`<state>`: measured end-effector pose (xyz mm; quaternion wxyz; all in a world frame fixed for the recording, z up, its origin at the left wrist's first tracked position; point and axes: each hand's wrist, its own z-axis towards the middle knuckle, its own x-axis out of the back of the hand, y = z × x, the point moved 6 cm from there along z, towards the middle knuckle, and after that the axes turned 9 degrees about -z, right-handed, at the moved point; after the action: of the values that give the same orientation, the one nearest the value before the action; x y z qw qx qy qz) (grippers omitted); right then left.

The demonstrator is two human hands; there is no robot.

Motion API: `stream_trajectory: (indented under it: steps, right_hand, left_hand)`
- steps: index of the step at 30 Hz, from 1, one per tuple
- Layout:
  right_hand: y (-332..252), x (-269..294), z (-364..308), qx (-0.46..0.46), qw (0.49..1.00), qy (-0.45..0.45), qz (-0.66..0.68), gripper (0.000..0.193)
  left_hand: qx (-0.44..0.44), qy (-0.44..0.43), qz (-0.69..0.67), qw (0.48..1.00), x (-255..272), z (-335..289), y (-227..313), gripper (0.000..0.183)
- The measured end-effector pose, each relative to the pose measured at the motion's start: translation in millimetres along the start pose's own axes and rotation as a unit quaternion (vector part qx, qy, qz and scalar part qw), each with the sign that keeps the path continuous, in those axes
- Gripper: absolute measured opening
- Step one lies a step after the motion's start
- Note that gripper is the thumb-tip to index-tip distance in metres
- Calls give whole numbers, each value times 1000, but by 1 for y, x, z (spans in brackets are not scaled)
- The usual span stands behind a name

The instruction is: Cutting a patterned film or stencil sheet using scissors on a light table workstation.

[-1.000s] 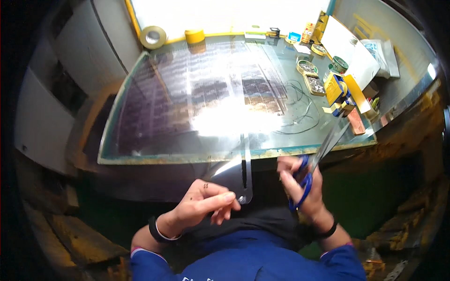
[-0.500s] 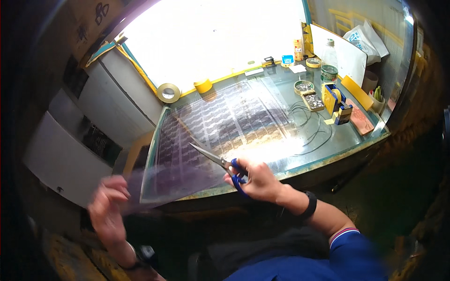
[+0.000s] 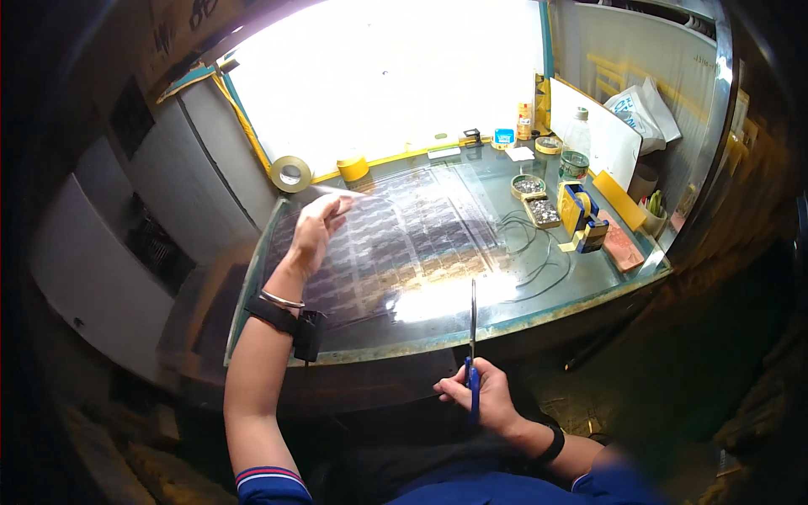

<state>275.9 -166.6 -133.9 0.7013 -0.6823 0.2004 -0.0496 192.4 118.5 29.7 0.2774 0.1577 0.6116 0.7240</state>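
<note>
In my right hand [image 3: 492,397], closed low in front of the table's near edge, is a pair of scissors [image 3: 473,324] with blue handles, blades pointing up and away. My left hand [image 3: 316,229] reaches over the far left part of the glass tabletop [image 3: 539,282], fingers bent round a thin pale strip [image 3: 347,193], blurred, perhaps a film's edge. Beneath that hand a large dark patterned transparent film [image 3: 396,223] lies flat on the glass. Strong glare covers its near right part.
Along the back are a tape roll [image 3: 291,174], a yellow roll [image 3: 353,167] and a bright panel [image 3: 379,76]. On the right stand a tape dispenser [image 3: 581,215], a clear bottle [image 3: 576,147], small containers of bits [image 3: 541,210] and a loose dark cord [image 3: 539,252].
My left hand has moved from the near left up over the film. The purple sheet that stretched between my hands no longer shows there. The scissors have dropped nearer me, their blades closer together.
</note>
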Motion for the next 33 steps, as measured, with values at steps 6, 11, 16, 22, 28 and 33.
stream_trajectory:
  steps: [6,11,16,22,28,33]
  right_hand:
    - [-3,44,15,-67,996,9,-55,16]
    - [4,52,6,-74,989,48,-122,26]
    - [7,68,-28,-86,991,-7,-102,33]
    - [9,53,-71,-237,954,-183,14,50]
    - [16,49,-79,-284,926,-222,112,69]
    - [17,44,-76,-309,902,-218,207,72]
  left_hand:
    - [70,-168,-35,983,-87,-87,-15,42]
    - [394,-377,-107,831,-132,-237,-106,28]
    - [329,-161,-212,906,-131,-233,-181,27]
    - [240,8,-281,929,-138,-207,-176,22]
    - [234,14,-316,919,-138,-201,-180,26]
    - [230,13,-316,920,-136,-200,-179,26]
